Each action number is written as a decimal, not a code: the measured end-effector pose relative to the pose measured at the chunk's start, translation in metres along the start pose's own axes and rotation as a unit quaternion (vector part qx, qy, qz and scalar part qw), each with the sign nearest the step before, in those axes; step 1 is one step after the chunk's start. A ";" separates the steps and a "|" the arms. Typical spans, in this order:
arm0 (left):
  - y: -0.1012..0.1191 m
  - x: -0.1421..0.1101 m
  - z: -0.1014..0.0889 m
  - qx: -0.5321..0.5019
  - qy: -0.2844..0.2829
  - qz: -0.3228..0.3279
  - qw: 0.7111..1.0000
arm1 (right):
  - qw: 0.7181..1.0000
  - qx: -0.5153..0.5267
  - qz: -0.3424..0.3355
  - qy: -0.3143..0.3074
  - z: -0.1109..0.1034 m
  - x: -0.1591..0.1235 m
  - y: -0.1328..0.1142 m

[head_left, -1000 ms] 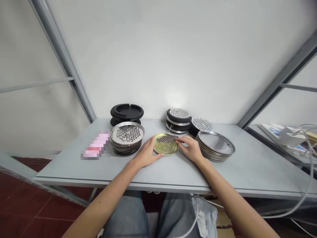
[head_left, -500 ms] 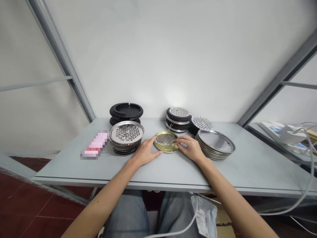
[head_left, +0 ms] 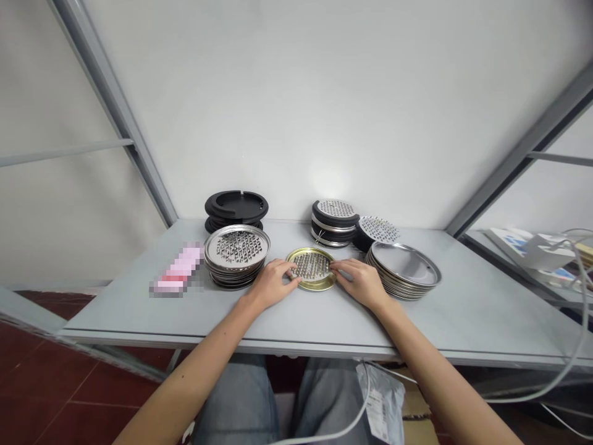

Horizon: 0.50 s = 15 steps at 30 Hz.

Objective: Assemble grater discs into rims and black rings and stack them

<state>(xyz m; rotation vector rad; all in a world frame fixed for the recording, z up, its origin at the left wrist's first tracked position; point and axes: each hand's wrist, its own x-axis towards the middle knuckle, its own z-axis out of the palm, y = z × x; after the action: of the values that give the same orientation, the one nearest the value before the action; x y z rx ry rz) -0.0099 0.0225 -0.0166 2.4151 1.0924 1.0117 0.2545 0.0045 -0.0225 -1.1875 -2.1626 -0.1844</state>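
A round metal grater disc [head_left: 314, 266] with raised teeth lies inside a shallow gold round lid [head_left: 317, 286] on the table. My left hand [head_left: 272, 284] is closed at the left side, its thumb and fingertips on the disc's edge by the lid's rim. From the right, my right hand [head_left: 361, 281] pinches the opposite edge of the disc. Beside my left hand rises a stack of silver grater discs [head_left: 237, 248]. A stack of smooth round metal lids [head_left: 404, 267] stands just right of my right hand.
Black ring-shaped holders [head_left: 236, 209] are stacked at the back left. Assembled black-and-silver graters [head_left: 335, 216] stand at the back, with another black grater [head_left: 378, 230] beside them. A blurred pink item [head_left: 180, 269] lies left. A white cable [head_left: 577, 334] hangs at the right.
The grater disc has come down toward me and now sits centred in the gold lid. My left fingers have moved from the lid's rim onto the disc's edge.
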 end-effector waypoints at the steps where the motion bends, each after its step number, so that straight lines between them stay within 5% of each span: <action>1: 0.000 0.000 0.000 -0.002 -0.002 0.001 1.000 | 1.000 -0.003 -0.001 -0.002 -0.001 -0.002 -0.001; 15: -0.004 0.000 0.000 -0.006 0.022 0.044 0.999 | 0.991 0.076 0.108 -0.037 0.003 -0.006 -0.005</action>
<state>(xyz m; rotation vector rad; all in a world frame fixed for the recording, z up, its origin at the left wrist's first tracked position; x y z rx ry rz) -0.0114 0.0250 -0.0186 2.4609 0.9990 1.1003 0.2513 -0.0012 -0.0271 -1.3451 -2.0525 0.1185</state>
